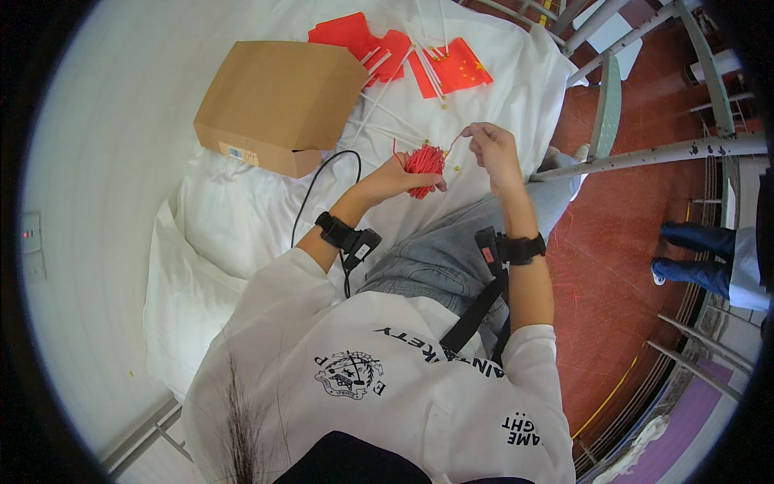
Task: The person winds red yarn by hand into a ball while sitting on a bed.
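My left hand (pixel 389 179) is closed around a bundle of red string (pixel 424 168), with the thumb laid across its near side. To the right of it, my right hand (pixel 495 153) is raised and pinches a loose red strand that runs back toward the bundle. Beyond both hands, red paper flags (pixel 339 34) on thin white sticks (pixel 431 71) with gold tips lie scattered on a white sheet (pixel 516 60). Some sticks reach close to the bundle.
A brown cardboard box (pixel 278 97) sits on the sheet at the far left. A black cable (pixel 310 189) curves beside my left forearm. Metal bed rails (pixel 653 159) border the right side, above a red floor (pixel 597 266). Another person's jeans (pixel 697 258) show at far right.
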Available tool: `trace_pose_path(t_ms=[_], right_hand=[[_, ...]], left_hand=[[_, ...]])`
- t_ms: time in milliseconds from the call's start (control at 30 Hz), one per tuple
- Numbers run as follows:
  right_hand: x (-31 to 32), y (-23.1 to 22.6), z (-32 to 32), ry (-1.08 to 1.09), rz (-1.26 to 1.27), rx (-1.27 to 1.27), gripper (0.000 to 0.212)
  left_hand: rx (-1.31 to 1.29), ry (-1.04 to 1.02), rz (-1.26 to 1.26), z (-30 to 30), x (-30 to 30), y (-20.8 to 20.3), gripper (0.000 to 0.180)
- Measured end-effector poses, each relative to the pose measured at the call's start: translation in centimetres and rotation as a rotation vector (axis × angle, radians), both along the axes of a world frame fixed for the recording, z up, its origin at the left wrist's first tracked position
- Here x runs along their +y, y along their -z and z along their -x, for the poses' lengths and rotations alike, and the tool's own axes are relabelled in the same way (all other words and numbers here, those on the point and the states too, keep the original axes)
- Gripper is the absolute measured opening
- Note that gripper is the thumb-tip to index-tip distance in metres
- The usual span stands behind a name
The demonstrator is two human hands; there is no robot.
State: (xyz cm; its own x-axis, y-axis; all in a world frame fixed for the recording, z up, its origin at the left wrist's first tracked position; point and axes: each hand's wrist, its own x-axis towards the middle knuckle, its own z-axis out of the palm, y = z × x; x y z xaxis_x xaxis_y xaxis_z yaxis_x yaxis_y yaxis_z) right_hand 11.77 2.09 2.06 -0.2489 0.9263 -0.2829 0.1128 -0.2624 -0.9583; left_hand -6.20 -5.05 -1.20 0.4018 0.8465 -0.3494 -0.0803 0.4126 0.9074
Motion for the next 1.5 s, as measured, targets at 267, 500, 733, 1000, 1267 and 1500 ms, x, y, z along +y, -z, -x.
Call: trace_pose_path(t_ms=[267, 500, 733, 1000, 1267, 1500], right_hand=[[1.5, 1.9, -1.6, 0.152, 0.035, 0.073, 0.023], [0.3, 1.3, -0.4, 0.069, 0.098, 0.114, 0.023], [-2.2, 1.2, 1.0, -0.131, -0.167, -0.155, 0.022], [-5.8, -1.8, 1.4, -0.094, -0.718, -0.575, 0.024], [-6.4, -3.7, 0.2, -0.103, -0.632, -0.586, 0.026], [-5.7, 0.1, 0.2, 0.027, -0.710, -0.567, 0.018]], left_hand=[[-0.218, -0.020, 0.025, -0.1, -1.0, 0.3, 0.044], [0.040, 0.099, -0.055, -1.0, -0.8, 1.1, 0.033], [-0.006, -0.191, -0.093, -2.5, 0.9, 2.2, 0.019], [-0.100, -0.357, -0.079, -3.7, 1.5, 2.6, 0.022], [-0.312, -0.304, -0.088, -4.9, 3.0, 0.5, 0.038], [-0.478, -0.463, 0.105, -5.7, 4.1, 1.1, 0.035]])
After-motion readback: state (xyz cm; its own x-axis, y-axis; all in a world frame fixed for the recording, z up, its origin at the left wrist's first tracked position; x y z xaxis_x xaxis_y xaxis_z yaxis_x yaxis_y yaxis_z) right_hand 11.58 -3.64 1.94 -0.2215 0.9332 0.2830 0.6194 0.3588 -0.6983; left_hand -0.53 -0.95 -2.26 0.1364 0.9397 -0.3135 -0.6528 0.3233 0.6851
